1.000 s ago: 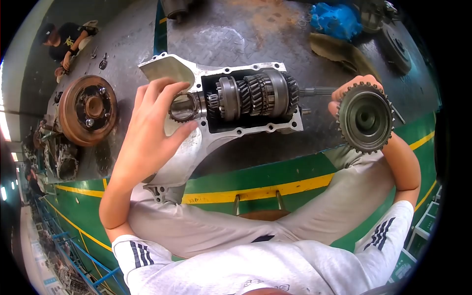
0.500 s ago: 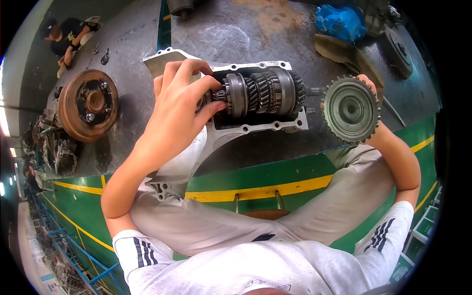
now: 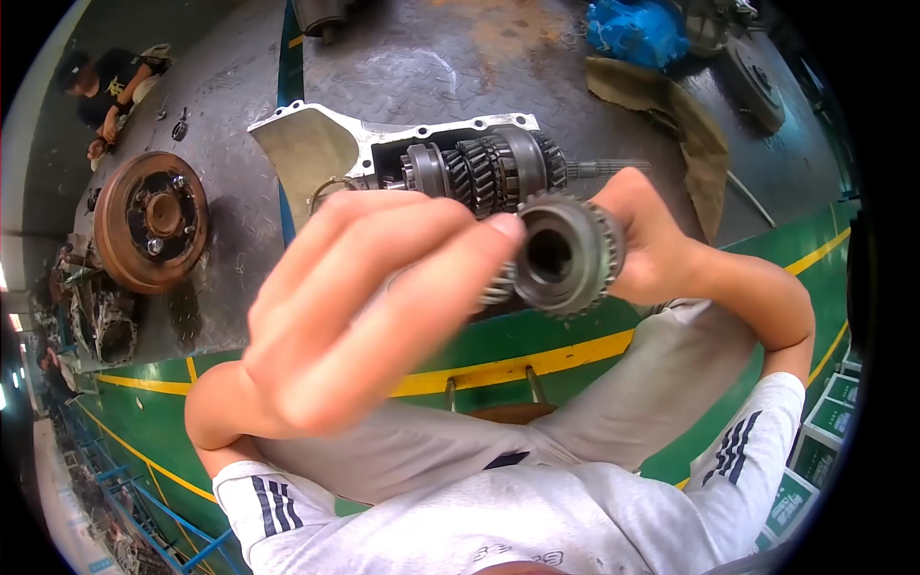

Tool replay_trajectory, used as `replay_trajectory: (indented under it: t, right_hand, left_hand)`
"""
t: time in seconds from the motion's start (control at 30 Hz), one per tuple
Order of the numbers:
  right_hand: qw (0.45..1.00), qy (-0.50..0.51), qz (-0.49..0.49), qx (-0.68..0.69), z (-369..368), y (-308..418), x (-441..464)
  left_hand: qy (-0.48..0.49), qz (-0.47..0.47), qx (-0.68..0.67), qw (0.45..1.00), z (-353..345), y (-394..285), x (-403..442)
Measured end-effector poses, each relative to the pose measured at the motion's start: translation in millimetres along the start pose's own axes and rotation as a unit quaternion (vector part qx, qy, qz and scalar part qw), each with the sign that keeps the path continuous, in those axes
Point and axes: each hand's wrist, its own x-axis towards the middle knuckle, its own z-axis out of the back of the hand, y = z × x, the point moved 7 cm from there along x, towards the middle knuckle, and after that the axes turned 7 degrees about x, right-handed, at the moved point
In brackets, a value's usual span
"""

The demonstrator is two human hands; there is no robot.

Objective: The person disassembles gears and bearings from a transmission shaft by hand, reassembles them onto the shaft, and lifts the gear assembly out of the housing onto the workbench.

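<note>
My right hand (image 3: pixel 652 235) grips a toothed metal gear (image 3: pixel 586 251), its hub bore now facing the camera. Close against it comes my left hand (image 3: pixel 364 297), slightly blurred, fingers bent together with the thumb hidden. A small ribbed metal ring (image 3: pixel 496 287) shows under the left fingers, beside the gear; how it is gripped is partly hidden. Behind both hands, a shaft carrying several helical gears (image 3: pixel 479 172) lies in an open gearbox housing (image 3: pixel 335 134). My left hand covers the housing's near side.
A rusty brake drum (image 3: pixel 153 222) stands at the left of the metal table (image 3: pixel 383 77). A brown cloth (image 3: pixel 661 105) and blue plastic bag (image 3: pixel 637 34) lie at the right. Another person (image 3: pixel 110 86) sits at the far left. Below is green floor (image 3: pixel 767 264).
My left hand has left the shaft's end and come nearer, meeting the gear. My right hand has brought the gear leftward and turned it, so its hub side shows.
</note>
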Motion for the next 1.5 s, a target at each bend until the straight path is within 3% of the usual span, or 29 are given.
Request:
replay_trajectory:
  t: [0.17,0.3,0.43,0.63,0.7,0.8,1.2,1.27,1.37,1.5]
  right_hand:
    - [0.999,0.033,-0.015,0.038,-14,0,-4]
    - [0.989,0.069,-0.053,0.12,-22,7,-5]
    - [0.99,0.08,0.005,0.119,-25,9,-8]
    - [0.989,0.106,-0.007,0.102,-32,5,-11]
    - [0.981,0.099,-0.009,0.164,-36,6,-10]
    - [0.981,0.106,0.004,0.161,-38,8,-9]
    - [0.979,0.111,-0.015,0.168,-46,0,-11]
    - [0.979,0.108,0.035,0.168,-47,4,-10]
    - [0.982,0.102,0.05,0.153,-41,3,-12]
    - [0.995,0.068,0.057,0.037,-1,-14,-36]
  left_hand:
    - [0.038,-0.026,-0.007,0.999,-8,-8,7]
    - [0.033,0.034,-0.02,0.999,-7,-11,7]
    - [-0.037,0.112,-0.13,0.984,-2,-10,1]
    - [0.001,0.024,-0.101,0.995,0,-20,5]
    - [0.002,0.001,-0.085,0.996,2,-20,3]
    - [0.039,-0.004,-0.084,0.996,-1,-24,2]
    - [0.022,0.047,-0.131,0.99,2,-19,-2]
    - [0.008,-0.062,-0.074,0.995,3,-26,-4]
    - [0.05,-0.099,-0.043,0.993,6,-33,0]
    - [0.06,-0.021,-0.036,0.997,6,-14,-8]
